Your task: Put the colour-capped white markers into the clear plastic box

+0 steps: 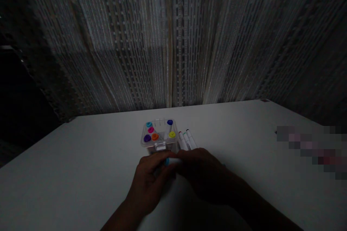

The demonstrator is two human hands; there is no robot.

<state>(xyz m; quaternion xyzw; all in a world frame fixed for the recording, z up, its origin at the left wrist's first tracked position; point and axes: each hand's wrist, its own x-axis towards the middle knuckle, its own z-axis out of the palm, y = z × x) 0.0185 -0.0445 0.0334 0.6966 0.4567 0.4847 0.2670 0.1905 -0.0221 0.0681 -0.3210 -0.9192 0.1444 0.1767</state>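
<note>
Marker: the white marker [175, 160] lies crosswise between the two hands, its blue end [167, 161] toward the left, just on the near side of the clear box [143, 140].
Left hand: the left hand [148, 180] pinches the marker near its blue end, thumb below and fingers above; a twist or hard pull here could make that end slip suddenly.
Right hand: the right hand [199, 168] closes on the other end and hides it; whether a tip lies bare there cannot be told; if one does, it could smear the fingers.
Box: clear walls, with a clasp [160, 146] facing the hands; coloured caps [155, 136] show inside; a knuckle jerking forward could knock the clasp or shift the box.
Loose markers: three loose markers [183, 141] lie side by side, right of the box, near ends hidden behind the right hand; a sideways sweep of that hand could set them rolling across the smooth table [81, 155].
Light: dim, with the hands in shadow against the striped curtain [135, 43]; poor sight of the ends could lead to a misjudged grip.
</note>
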